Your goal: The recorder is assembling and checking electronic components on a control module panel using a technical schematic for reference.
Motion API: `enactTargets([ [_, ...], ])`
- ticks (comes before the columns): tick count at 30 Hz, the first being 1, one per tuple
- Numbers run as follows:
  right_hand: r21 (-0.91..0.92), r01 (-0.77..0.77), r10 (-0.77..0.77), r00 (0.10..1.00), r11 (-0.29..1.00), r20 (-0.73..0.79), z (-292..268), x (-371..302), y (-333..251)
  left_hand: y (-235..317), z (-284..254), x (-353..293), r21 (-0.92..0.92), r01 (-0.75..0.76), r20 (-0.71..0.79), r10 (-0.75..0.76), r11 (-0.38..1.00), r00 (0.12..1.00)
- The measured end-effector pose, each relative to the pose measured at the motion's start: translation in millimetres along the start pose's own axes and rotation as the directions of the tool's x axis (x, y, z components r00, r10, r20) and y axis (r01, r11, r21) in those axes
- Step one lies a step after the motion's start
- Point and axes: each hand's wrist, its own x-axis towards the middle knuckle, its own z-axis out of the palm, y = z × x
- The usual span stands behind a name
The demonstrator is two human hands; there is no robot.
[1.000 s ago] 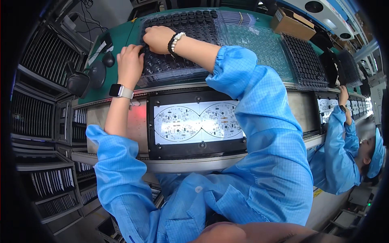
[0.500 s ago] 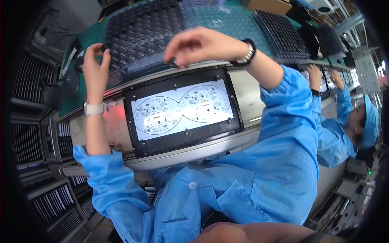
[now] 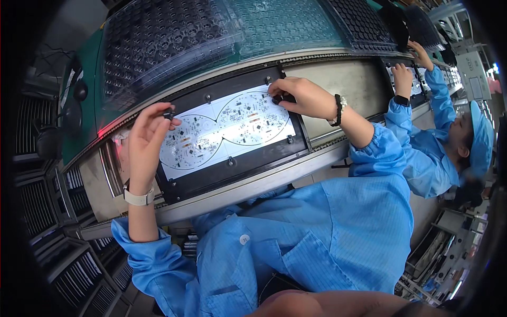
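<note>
A white circuit board (image 3: 203, 138) made of two joined round halves lies in a black carrier frame (image 3: 248, 161). Over the board's left end, my left hand (image 3: 145, 140) pinches a small black cylindrical component (image 3: 168, 113) between thumb and fingertips. My right hand (image 3: 311, 99) is at the board's upper right, its fingers closed on another small black component (image 3: 277, 99). That second part sits low, at the board surface; whether it touches the board I cannot tell.
The carrier rests on a metal conveyor line (image 3: 338, 79). Behind it stand clear plastic trays (image 3: 163, 47) of black parts, a pale clear tray (image 3: 285, 24) and a darker tray (image 3: 362, 21). A co-worker (image 3: 428, 132) in blue works at the right. Slotted racks (image 3: 74, 269) stand left.
Both hands have come down from the trays toward the board, the left moving right and nearer, the right moving right. Each still holds its small black component. The view has shifted slightly.
</note>
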Motion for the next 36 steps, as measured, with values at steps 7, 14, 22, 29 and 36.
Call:
enactTargets([
  [7,-0.104,-0.049,0.053,0.998,0.993,0.038,0.5,-2.1,-12.5,-18.4,5.4,-0.3,-0.055,0.084,0.097,-0.079,0.995,0.992],
  [14,-0.081,-0.031,0.026,0.998,0.996,-0.056,3.6,-3.5,-5.1,-24.6,10.8,2.6,-0.092,0.169,0.167,-0.152,0.981,0.974],
  [22,-0.100,-0.057,0.056,0.998,0.993,-0.011,4.9,-2.7,-8.3,-25.7,10.1,3.8,-0.095,0.203,0.192,-0.182,0.975,0.964],
  [29,-0.154,-0.049,0.038,0.997,0.987,-0.071,8.2,-4.0,-7.7,-28.7,9.4,4.6,-0.105,0.236,0.206,-0.211,0.966,0.956],
  [36,-0.227,-0.013,-0.010,0.995,0.974,-0.098,10.4,-3.9,-14.6,-32.0,8.7,7.7,-0.102,0.246,0.219,-0.220,0.964,0.951],
])
